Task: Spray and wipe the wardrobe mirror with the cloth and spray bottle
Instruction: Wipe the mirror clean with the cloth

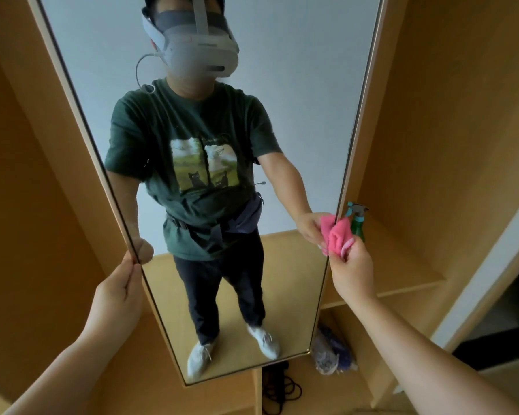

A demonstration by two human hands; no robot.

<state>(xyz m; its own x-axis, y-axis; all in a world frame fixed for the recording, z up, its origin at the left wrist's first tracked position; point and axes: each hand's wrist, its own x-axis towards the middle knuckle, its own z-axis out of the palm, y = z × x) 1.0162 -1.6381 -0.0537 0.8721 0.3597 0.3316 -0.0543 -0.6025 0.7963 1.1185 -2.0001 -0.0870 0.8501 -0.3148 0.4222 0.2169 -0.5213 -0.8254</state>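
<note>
The tall wardrobe mirror (300, 121) fills the middle of the view and reflects me standing in front of it. My left hand (119, 292) pinches the mirror door's left edge, thumb on the glass side. My right hand (352, 269) is shut on a bunched pink cloth (339, 235), which presses against the mirror's right edge. The green spray bottle (357, 221) with a grey trigger head stands upright on the wooden shelf just behind the cloth, and nobody holds it.
Wooden wardrobe shelves (408, 274) lie to the right of the mirror door, and an open wooden compartment (27, 205) to the left. A crumpled plastic bag (331, 351) and black cables (279, 387) lie below the mirror's bottom edge.
</note>
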